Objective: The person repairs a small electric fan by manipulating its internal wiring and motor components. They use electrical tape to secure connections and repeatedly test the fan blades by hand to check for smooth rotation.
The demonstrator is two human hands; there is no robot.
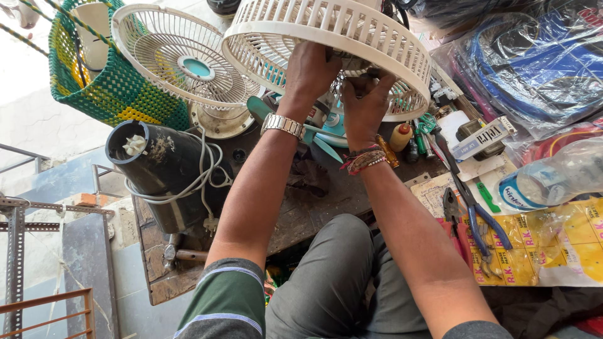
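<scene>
Both hands up at 12 o'clock under the rear guard (pixel 326 37), the cream slatted cage I hold tilted above the bench (pixel 301 213). Left hand (pixel 309 69) grips the hub area from below, fingers closed on something at the centre; I cannot tell just what, the guard hides it. Right hand (pixel 364 103) sits just beside it, touching the same hub, fingers curled; whether it pinches a part or only steadies, I cannot tell. Watch (pixel 282 124) on left wrist, thread bands (pixel 365 161) on right. Teal blades (pixel 326 135) show below the guard, between my forearms. Front grille (pixel 182 56), wire with a teal centre cap, lies off at 10 o'clock, leaning on a green woven basket (pixel 107 88). Black cylinder (pixel 164 172) with a white cord (pixel 204 176) looped round it at 9 o'clock. Pliers (pixel 480 229) with blue handles at 3 o'clock, plastic bottle (pixel 553 179) beyond them. Judgement: fan is well apart, front grille already off, rear guard and blades not yet separated; work at the hub looks midway.
</scene>
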